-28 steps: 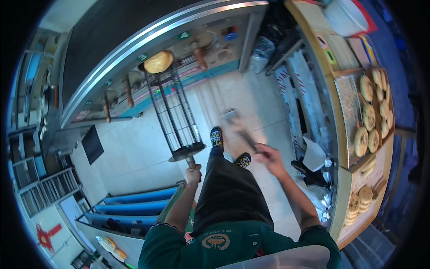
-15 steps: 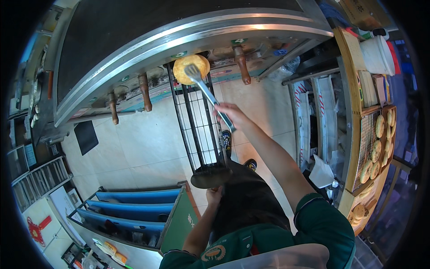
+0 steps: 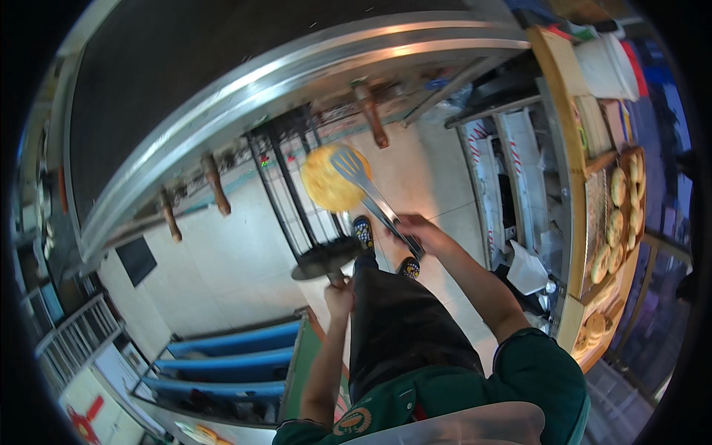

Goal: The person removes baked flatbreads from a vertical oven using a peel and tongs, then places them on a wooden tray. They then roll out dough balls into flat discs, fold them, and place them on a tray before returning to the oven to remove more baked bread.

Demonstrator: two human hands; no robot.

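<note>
In my right hand (image 3: 421,233) I grip slotted metal tongs (image 3: 380,209) by their dark handle end. The slotted head rests over a round golden flatbread (image 3: 323,182), which hangs above the pulled-out wire rack (image 3: 273,194); the jaw beneath the bread is hidden. My left hand (image 3: 340,297) is closed on the short handle of the rack's dark oval front plate (image 3: 326,257). The rack's far end runs into an opening under the steel oven (image 3: 274,70).
Wooden handles (image 3: 371,115) of other racks stick out from the oven front. To the right, a wooden shelf holds a tray of round breads (image 3: 615,226). A blue-shelved rack (image 3: 230,360) stands at lower left. My shoes (image 3: 363,231) are on the tiled floor.
The flatbread and tongs have come off the rack's far end toward me. My left hand has moved forward, and less of the rack sticks out from the oven. The view has also shifted.
</note>
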